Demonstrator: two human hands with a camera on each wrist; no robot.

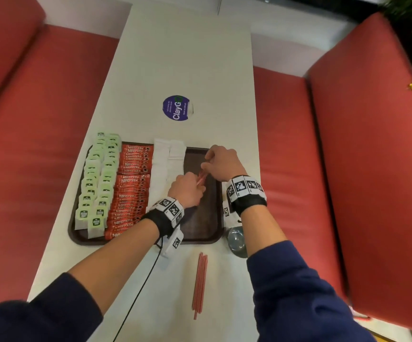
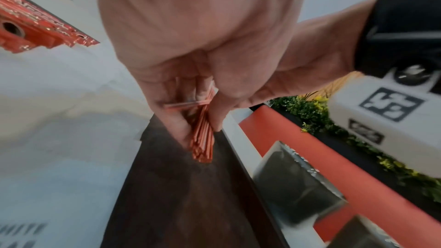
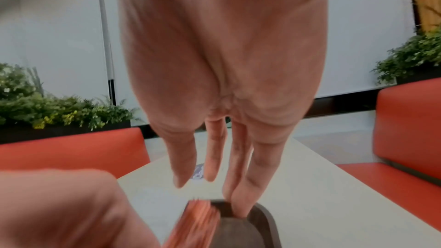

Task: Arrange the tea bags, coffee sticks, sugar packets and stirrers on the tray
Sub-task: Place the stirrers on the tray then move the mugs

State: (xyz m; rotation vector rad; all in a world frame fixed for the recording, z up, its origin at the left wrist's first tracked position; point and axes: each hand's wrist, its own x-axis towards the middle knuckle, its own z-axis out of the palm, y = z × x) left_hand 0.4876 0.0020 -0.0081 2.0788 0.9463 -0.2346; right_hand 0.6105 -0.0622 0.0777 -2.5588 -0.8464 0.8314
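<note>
A dark brown tray point(image 1: 201, 225) holds green tea bags point(image 1: 98, 178) at the left, then red coffee sticks point(image 1: 130, 191) and white sugar packets point(image 1: 165, 169). Over its bare right part point(image 2: 179, 205) my left hand point(image 1: 197, 185) grips a bundle of red stirrers point(image 1: 202, 179) between thumb and fingers point(image 2: 203, 129), their near ends point(image 2: 203, 146) pointing down at the tray. My right hand point(image 1: 209, 165) hovers at the bundle's far end point(image 3: 197, 216). Its fingers point(image 3: 214, 157) are straight and point down, and two fingertips touch the tray's far rim point(image 3: 262, 218).
More red stirrers point(image 1: 200, 282) lie loose on the white table in front of the tray. An empty glass point(image 1: 235, 239) stands just off the tray's near right corner. A round purple sticker point(image 1: 177, 107) sits further back. Red benches flank the table.
</note>
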